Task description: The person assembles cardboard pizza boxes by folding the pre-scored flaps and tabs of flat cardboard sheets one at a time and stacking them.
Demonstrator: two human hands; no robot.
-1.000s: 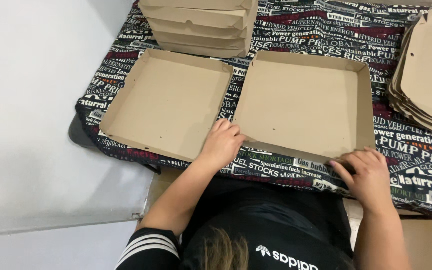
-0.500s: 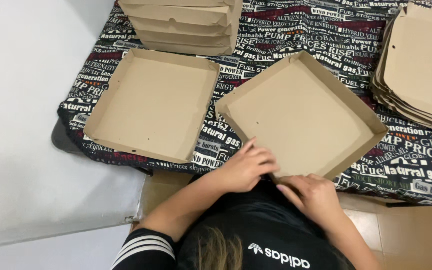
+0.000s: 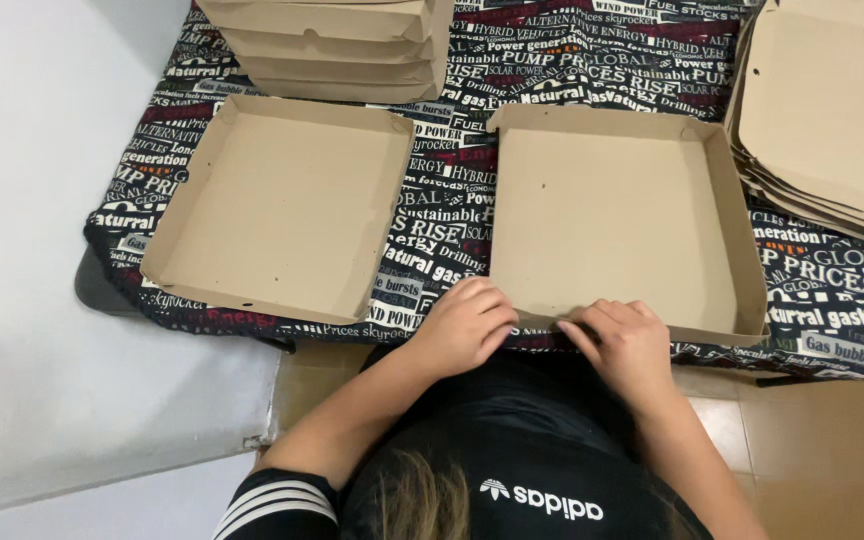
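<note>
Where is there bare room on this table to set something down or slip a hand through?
Only the cloth strip between the left tray and the right tray is bare. The far edge is crowded by stacked boxes, the right side by flat cardboard sheets. The left hand and right hand occupy the right tray's near wall.

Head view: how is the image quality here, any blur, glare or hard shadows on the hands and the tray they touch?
Head view: lighting is even and soft, with no glare; the left hand and right hand are sharp at the near wall of the right cardboard tray; only faint shading lies inside the tray walls; the patterned tablecloth is crisp; the flat cardboard stack is cut off at the right edge.
</note>
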